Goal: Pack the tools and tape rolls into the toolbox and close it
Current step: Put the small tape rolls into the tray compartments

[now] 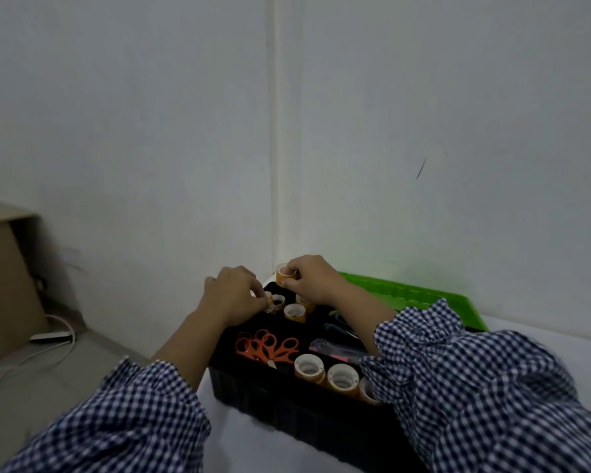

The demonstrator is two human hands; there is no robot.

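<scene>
while both hands reach over the far end of the black toolbox (287, 414), i can see the right hand (316, 279) gripping a small orange tape roll (285, 274) with curled fingers, just above the box's far edge. the left hand (234, 291) pinches a second roll (270, 303) down at the far left corner, right beside two more rolls (294, 313) standing inside. orange-handled scissors (270, 346) lie bunched along the left side, and a row of rolls (343, 378) sits against the near edge, the last one partly hidden from me by a checked sleeve (475, 387). the green lid (413, 295) lies open behind the right edge. the toolbox rests at the left edge of a white tabletop (239, 442), and a cardboard box (4, 285) stands on the floor against the wall.
</scene>
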